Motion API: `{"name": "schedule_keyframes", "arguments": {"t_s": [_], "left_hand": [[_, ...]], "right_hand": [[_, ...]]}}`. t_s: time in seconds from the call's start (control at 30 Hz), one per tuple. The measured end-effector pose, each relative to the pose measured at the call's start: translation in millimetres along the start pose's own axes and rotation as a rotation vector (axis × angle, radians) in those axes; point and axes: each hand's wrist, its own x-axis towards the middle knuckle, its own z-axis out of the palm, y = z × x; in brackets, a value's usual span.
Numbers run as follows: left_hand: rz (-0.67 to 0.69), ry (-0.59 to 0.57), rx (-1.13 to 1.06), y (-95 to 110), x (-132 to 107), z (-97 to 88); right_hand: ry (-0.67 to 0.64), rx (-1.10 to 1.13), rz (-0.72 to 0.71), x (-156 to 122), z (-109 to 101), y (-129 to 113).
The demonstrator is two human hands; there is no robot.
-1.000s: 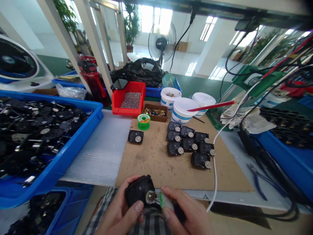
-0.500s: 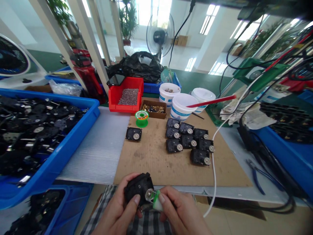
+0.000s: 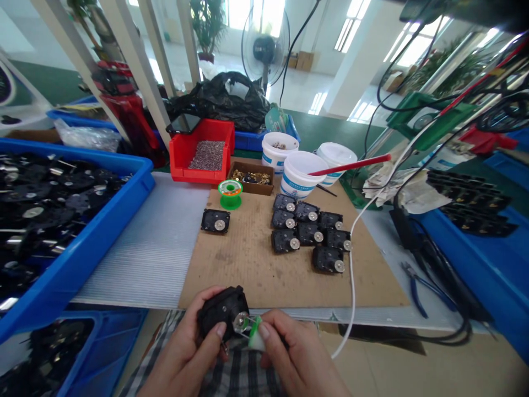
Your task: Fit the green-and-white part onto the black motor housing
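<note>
Just off the near edge of the surface [image 3: 372, 322], the left hand [image 3: 182, 350] is closed around a black housing [image 3: 221, 311], fingers wrapped behind it and thumb across its front. A round metal disc [image 3: 240, 322] on the housing faces toward the right hand [image 3: 300, 353], which pinches a small green-and-white piece [image 3: 257, 334] between its fingertips. That piece sits against or just beside the disc; the view does not settle whether they touch, and what it is remains too small to tell. The housing's longer side runs roughly across the view, and the left hand is the nearer to it, with the right hand close at the disc end. Nothing stands between the hands, and a checked cloth [image 3: 237, 377] lies below them.

Ahead, on a cardboard sheet [image 3: 243, 267], a cluster of similar black housings [image 3: 309, 231] sits with one more [image 3: 215, 220] set apart to the left, near a green spool [image 3: 230, 193]. A white cable [image 3: 352, 275] runs down the right of the sheet, and a blue tray [image 3: 82, 242] of housings lies to the left.
</note>
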Motion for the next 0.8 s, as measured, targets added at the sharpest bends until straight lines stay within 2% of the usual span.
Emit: {"name": "schedule_keyframes", "arguments": {"t_s": [0.07,0.27,0.53,0.8], "left_hand": [[0.013,0.023,-0.005,0.3,0.3,1.0],[0.019,-0.078,0.081,-6.4,2.5,-5.9],[-0.012,-0.034,0.116,1.5,1.3,-3.0],[0.0,-0.106,0.174,-5.4,1.9,-11.0]], "right_hand": [[-0.001,0.002,0.002,0.0,-0.1,0.2],[0.001,-0.025,0.002,1.4,0.5,0.9],[-0.006,-0.082,-0.003,2.2,3.0,4.5],[0.008,-0.086,0.001,4.3,2.5,-1.3]]}}
